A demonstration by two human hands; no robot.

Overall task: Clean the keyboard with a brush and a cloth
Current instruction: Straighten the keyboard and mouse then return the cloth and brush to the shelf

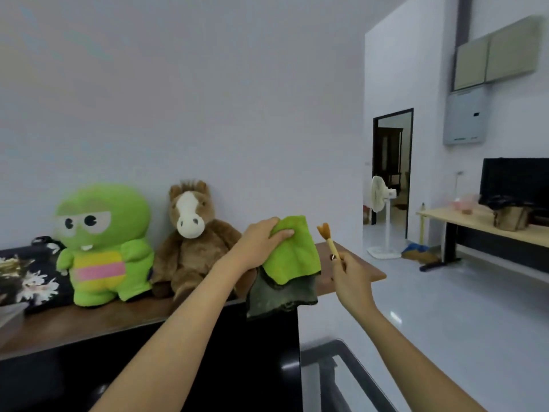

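My left hand point(261, 242) grips the top of a green cloth point(292, 254), which hangs in the air above the right end of a brown shelf top point(89, 322). A darker grey-green cloth point(279, 295) hangs just below the green one; whether it is part of the same cloth I cannot tell. My right hand point(352, 279) holds a small brush point(328, 242) by its pale wooden handle, orange bristles pointing up. No keyboard is in view.
A green plush toy point(104, 248) and a brown plush horse point(190, 242) sit on the shelf against the wall. A floral dark bag point(26, 278) lies at the left. A standing fan point(380, 215), a doorway and a desk point(475, 230) with a monitor are at the right.
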